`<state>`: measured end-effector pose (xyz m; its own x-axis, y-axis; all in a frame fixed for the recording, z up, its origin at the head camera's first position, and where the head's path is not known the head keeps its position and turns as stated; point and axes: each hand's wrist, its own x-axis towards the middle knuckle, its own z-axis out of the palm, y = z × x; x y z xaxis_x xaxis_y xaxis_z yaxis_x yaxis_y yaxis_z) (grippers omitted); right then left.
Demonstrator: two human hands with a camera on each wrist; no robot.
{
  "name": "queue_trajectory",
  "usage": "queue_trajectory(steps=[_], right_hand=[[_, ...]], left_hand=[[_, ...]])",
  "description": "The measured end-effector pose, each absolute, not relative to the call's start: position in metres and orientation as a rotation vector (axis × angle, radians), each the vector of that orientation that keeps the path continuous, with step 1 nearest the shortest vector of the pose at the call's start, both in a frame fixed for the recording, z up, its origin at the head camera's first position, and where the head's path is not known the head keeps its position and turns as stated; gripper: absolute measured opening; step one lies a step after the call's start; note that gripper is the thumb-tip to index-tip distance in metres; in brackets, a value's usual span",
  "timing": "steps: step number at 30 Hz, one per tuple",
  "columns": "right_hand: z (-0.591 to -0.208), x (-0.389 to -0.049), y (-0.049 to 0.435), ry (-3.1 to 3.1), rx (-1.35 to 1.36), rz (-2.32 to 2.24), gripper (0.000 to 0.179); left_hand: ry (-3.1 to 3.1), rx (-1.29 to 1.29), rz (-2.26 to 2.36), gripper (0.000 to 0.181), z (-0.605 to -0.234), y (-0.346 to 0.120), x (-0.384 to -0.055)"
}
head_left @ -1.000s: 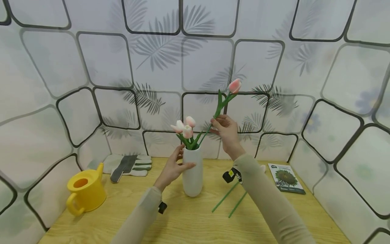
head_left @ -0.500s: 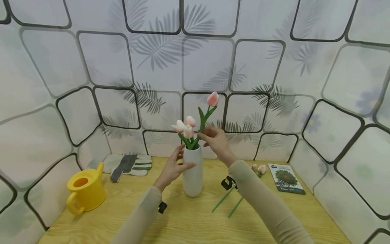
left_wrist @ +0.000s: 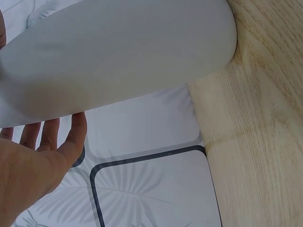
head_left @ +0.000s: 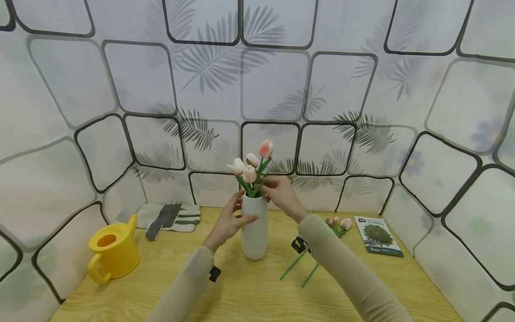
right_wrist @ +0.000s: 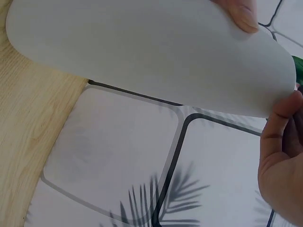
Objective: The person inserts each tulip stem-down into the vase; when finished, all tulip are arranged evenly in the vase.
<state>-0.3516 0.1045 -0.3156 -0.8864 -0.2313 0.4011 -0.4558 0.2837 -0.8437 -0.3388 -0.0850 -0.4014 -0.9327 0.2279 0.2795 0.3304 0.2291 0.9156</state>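
Observation:
A white vase stands upright on the wooden table, with several pale pink tulips in its mouth. My left hand holds it from the left, fingers behind and thumb across the front; in the left wrist view the fingertips touch the vase wall. At the rim on the other side, my right hand pinches a darker pink tulip low on its stem. That bloom sits slightly above the others. The right wrist view shows the right fingers at the vase's mouth, the stem mostly hidden.
Two more tulips lie on the table, partly behind my right forearm. A seed packet with a sunflower picture is at the right. To the left are a yellow watering can and grey-and-white gloves. Patterned walls enclose the table.
My right hand has moved left and down to the vase's mouth, and the darker pink tulip has sunk among the other blooms. The left hand has stayed on the vase.

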Motion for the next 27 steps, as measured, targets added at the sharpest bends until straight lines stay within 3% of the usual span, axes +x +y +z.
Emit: queue_trajectory(steps=[8,17,27], right_hand=[[-0.3128,-0.3455,0.105,-2.258,0.584,1.738,0.027],[-0.3153,-0.3486,0.1016,-2.326,0.528,1.658,0.016],[-0.3182,-0.3492,0.1043,-2.315,0.552,1.749,0.025]], left_hand=[[-2.397,-0.527,-1.82,0.091,-0.4022,-0.0846,-0.3391],[-2.397,-0.523,-1.821,0.089,-0.4023,-0.085,-0.3391],[-2.393,-0.528,-1.821,0.09,-0.4015,-0.0847,-0.3379]])
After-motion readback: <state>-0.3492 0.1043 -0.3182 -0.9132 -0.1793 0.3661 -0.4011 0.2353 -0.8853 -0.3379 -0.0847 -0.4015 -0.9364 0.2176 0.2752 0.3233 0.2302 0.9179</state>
